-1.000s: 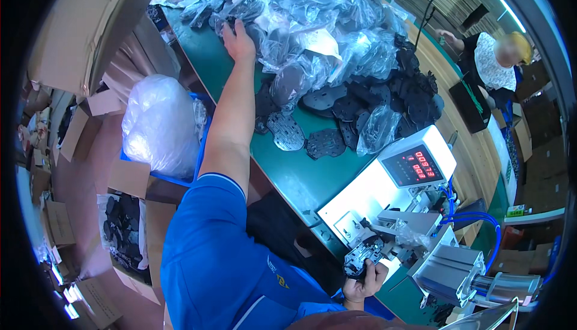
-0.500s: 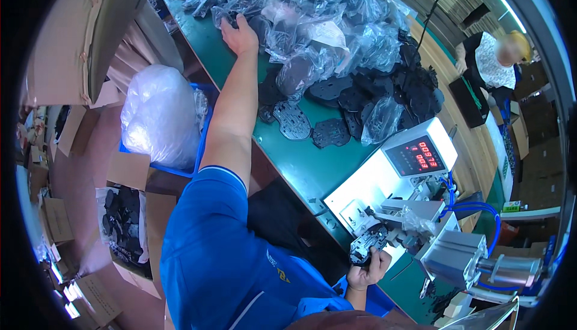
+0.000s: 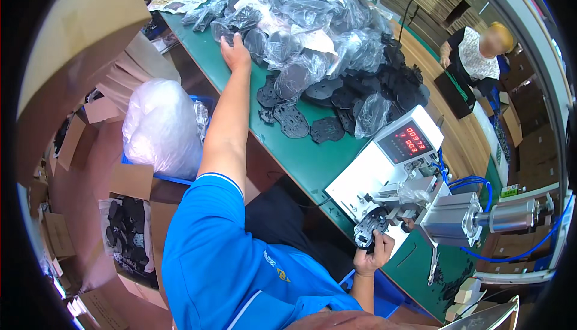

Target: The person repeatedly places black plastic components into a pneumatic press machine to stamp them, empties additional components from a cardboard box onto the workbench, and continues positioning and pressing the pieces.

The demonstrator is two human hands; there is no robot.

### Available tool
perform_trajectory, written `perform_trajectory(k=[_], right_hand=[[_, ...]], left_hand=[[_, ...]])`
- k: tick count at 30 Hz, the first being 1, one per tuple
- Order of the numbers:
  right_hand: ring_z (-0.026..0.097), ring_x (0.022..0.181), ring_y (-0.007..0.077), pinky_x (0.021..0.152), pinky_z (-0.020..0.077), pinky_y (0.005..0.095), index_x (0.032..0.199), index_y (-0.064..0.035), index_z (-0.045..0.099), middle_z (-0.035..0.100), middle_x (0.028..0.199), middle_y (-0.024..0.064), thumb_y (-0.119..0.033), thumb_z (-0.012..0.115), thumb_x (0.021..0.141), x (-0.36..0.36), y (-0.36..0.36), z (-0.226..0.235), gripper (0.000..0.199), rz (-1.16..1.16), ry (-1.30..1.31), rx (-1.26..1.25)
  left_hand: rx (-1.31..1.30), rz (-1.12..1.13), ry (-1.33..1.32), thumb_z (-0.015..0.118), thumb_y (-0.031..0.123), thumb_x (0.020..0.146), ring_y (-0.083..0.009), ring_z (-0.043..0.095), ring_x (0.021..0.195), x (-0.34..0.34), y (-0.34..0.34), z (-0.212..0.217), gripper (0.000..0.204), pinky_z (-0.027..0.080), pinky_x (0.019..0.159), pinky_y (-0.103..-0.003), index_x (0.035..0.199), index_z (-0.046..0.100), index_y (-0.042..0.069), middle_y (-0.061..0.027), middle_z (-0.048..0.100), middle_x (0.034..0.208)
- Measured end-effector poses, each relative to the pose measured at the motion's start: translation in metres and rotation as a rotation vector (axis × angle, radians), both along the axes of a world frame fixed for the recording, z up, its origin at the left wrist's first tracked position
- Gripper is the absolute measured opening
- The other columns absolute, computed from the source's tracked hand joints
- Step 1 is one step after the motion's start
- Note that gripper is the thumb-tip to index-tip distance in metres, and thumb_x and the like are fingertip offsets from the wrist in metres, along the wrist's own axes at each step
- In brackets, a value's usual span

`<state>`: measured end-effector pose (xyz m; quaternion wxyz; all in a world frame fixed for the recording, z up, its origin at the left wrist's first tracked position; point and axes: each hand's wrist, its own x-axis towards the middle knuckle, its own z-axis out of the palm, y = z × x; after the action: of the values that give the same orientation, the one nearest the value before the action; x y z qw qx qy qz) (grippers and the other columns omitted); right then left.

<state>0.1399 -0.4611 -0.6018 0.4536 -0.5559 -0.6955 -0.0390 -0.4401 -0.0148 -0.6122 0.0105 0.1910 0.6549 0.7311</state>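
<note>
My left arm stretches out over the green table, and the left hand rests at the near left edge of a big heap. Its fingers are apart, with the tips against a clear-bagged dark part. Down at the right, my right hand grips a black moulded plastic part by its lower edge, thumb on the face turned up. That part has a rounded outline and lighter metallic details. It is held right in front of a bench machine with a white base; whether they touch I cannot tell.
Loose black plates lie before the bagged heap. The machine carries a red-digit display, a metal cylinder and blue hoses. A blue crate with a white bag and a carton of black parts stand left. Another person works across.
The view has shifted a little. In my right hand the black part has turned more upright and come slightly up by the machine. My left hand stays at the heap's edge.
</note>
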Motion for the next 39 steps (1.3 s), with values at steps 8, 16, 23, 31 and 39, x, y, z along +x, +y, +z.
perform_trajectory(k=[8, 16, 23, 31, 39], right_hand=[[0.064, 0.095, 0.0323, 0.086, 0.0548, 0.0382, 0.125, 0.0015, 0.081, 0.069, 0.114, 0.017, -0.004, 0.076, 0.077, -0.001, 0.0, 0.001, 0.049, -0.011, 0.001, -0.021], [0.064, 0.096, 0.0311, 0.088, 0.0549, 0.0377, 0.123, 0.0001, 0.084, 0.069, 0.112, 0.0151, -0.004, 0.079, 0.079, -0.006, 0.005, 0.006, 0.045, -0.003, 0.029, 0.009], [0.066, 0.097, 0.0313, 0.089, 0.0556, 0.0376, 0.126, -0.0001, 0.083, 0.07, 0.115, 0.0152, -0.001, 0.078, 0.08, -0.005, -0.004, 0.008, 0.046, -0.032, 0.016, 0.025], [0.066, 0.097, 0.0317, 0.088, 0.0559, 0.0398, 0.121, -0.0054, 0.086, 0.072, 0.114, 0.0128, -0.006, 0.082, 0.073, -0.005, 0.003, 0.007, 0.048, -0.015, 0.069, 0.018], [0.065, 0.096, 0.0312, 0.089, 0.0545, 0.039, 0.119, -0.0066, 0.087, 0.072, 0.112, 0.0118, -0.005, 0.08, 0.073, -0.011, 0.003, 0.015, 0.047, -0.008, 0.091, 0.035]], left_hand=[[-0.068, -0.179, 0.061, 0.069, 0.05, 0.107, -0.044, 0.055, 0.153, 0.018, -0.039, 0.001, 0.082, 0.04, 0.131, -0.046, 0.165, 0.053, -0.004, -0.0292, 0.057, 0.166], [-0.13, -0.287, 0.034, 0.069, 0.047, 0.107, -0.0442, 0.057, 0.149, 0.048, -0.125, 0.015, 0.077, 0.042, 0.129, -0.047, 0.164, 0.055, -0.003, -0.028, 0.06, 0.161], [-0.194, -0.645, 1.063, 0.079, 0.026, 0.096, -0.0406, 0.067, 0.129, 0.171, -0.268, 0.043, 0.053, 0.05, 0.117, -0.049, 0.142, 0.071, 0.001, -0.0193, 0.074, 0.142], [-0.202, -0.925, 1.244, 0.08, 0.02, 0.095, -0.0419, 0.066, 0.13, 0.217, -0.293, 0.001, 0.039, 0.052, 0.115, -0.051, 0.128, 0.074, 0.001, -0.0186, 0.074, 0.136], [-0.156, -0.906, 1.194, 0.085, 0.022, 0.092, -0.0405, 0.067, 0.122, 0.217, -0.293, 0.025, 0.034, 0.056, 0.109, -0.045, 0.117, 0.074, 0.002, -0.0165, 0.073, 0.129]])
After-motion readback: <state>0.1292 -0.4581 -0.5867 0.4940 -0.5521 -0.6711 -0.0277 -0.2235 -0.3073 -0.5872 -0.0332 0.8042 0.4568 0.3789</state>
